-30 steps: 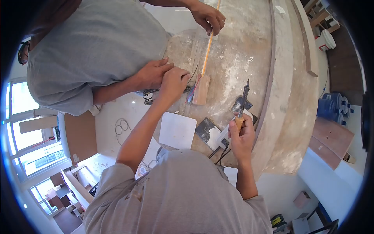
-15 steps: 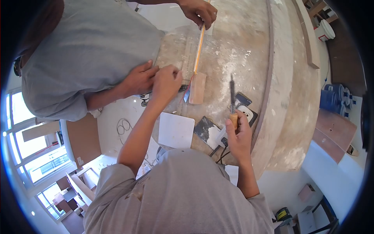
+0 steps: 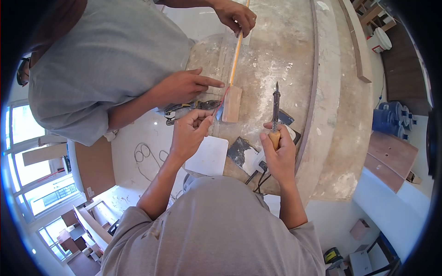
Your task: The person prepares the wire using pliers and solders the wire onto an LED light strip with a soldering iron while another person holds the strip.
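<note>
My right hand point(image 3: 282, 154) is wrapped round the wooden handle of a soldering iron point(image 3: 276, 110), its dark tip pointing away from me above the bench. My left hand point(image 3: 189, 136) is closed in a pinch at the lower end of a thin red wire point(image 3: 224, 97). That wire runs from the near end of a narrow yellow-white strip point(image 3: 235, 60), beside a small wooden block point(image 3: 232, 105). A co-worker's hand point(image 3: 235, 17) holds the strip farther up. The co-worker's other hand point(image 3: 189, 86) points a finger at the wire joint. Pliers point(image 3: 202, 106) lie just beyond my left hand.
A white square plate point(image 3: 208, 155) and a dark, white-smeared piece point(image 3: 243, 152) lie near my body. A power socket point(image 3: 289, 132) with plugged cables sits under my right hand. A long wooden strip point(image 3: 307, 92) runs along the worn bench point(image 3: 262, 50).
My left hand has drawn back from the co-worker's hand toward me, down to the wire's end. The co-worker's near hand now extends a finger. The soldering iron has shifted slightly.
</note>
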Demonstrator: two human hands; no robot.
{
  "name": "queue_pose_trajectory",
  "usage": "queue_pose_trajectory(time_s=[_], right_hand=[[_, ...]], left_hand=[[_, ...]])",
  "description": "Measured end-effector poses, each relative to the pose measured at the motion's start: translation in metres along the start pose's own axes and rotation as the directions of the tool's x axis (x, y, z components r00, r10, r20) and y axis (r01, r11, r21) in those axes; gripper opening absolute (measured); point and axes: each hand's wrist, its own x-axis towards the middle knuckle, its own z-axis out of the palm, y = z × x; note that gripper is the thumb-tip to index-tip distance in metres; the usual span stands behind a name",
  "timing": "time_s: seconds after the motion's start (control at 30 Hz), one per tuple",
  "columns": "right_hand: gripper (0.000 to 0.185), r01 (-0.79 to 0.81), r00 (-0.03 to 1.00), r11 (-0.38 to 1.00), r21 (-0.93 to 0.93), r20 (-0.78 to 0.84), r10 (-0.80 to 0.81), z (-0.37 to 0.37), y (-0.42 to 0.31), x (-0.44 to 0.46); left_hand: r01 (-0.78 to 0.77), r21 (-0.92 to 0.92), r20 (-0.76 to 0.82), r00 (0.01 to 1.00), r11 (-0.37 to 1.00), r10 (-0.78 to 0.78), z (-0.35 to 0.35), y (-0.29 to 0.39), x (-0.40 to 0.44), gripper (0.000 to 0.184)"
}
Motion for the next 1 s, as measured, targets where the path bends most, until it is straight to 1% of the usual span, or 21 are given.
queue_pose_trajectory(time_s=[0.1, 0.2, 0.3, 0.4, 0.5, 0.6, 0.7, 0.8, 0.9, 0.93, 1.0], right_hand=[[0.028, -0.027, 1.0, 1.0, -0.01, 0.002, 0.027, 0.002, 0.006, -0.004], [0.033, -0.022, 1.0, 1.0, 0.004, 0.012, 0.022, 0.003, 0.013, -0.005], [0.039, 0.011, 1.0, 0.999, -0.047, -0.003, -0.011, 0.002, 0.018, -0.005], [0.043, 0.048, 0.998, 0.997, -0.058, -0.031, -0.049, 0.003, 0.022, -0.004], [0.045, 0.072, 0.997, 0.994, -0.082, 0.004, -0.072, 0.0, 0.023, -0.003], [0.039, 0.036, 0.999, 0.999, 0.014, -0.011, -0.036, 0.004, 0.027, -0.003], [0.034, 0.002, 0.999, 0.992, 0.127, -0.052, 0.005, 0.009, 0.029, -0.002], [0.026, -0.056, 0.998, 0.997, 0.051, -0.023, 0.057, 0.004, 0.01, 0.002], [0.022, -0.046, 0.999, 0.999, 0.004, -0.01, 0.046, 0.005, 0.0, 0.009], [0.019, -0.105, 0.994, 0.984, 0.142, 0.013, 0.104, 0.008, 0.006, 0.01], [0.021, -0.076, 0.997, 0.984, 0.164, 0.034, 0.071, 0.009, 0.003, 0.008]], left_hand=[[0.019, 0.075, 0.042, 0.999, 0.997, -0.023, -0.001, -0.006, -0.006, 0.016], [0.053, 0.01, 0.072, 0.996, 0.999, -0.054, 0.003, -0.013, -0.013, 0.016], [0.044, -0.036, 0.054, 0.998, 0.998, -0.042, 0.01, -0.015, -0.014, 0.015], [0.059, -0.055, 0.071, 0.996, 0.997, -0.055, 0.016, -0.013, -0.012, 0.015], [0.088, -0.054, 0.092, 0.992, 0.995, -0.082, 0.02, -0.005, -0.01, 0.015], [0.123, -0.09, 0.1, 0.988, 0.988, -0.114, 0.024, -0.001, -0.007, 0.017], [0.131, -0.124, 0.142, 0.983, 0.984, -0.113, 0.024, -0.003, -0.004, 0.018], [0.14, -0.111, 0.195, 0.974, 0.984, -0.117, 0.025, 0.006, -0.003, 0.018], [0.187, -0.212, 0.262, 0.956, 0.959, -0.129, 0.03, 0.032, -0.003, 0.019], [0.169, -0.28, 0.241, 0.965, 0.945, -0.101, 0.034, 0.031, -0.004, 0.019], [0.109, -0.415, 0.189, 0.982, 0.903, -0.032, 0.042, 0.032, 0.0, 0.019]])
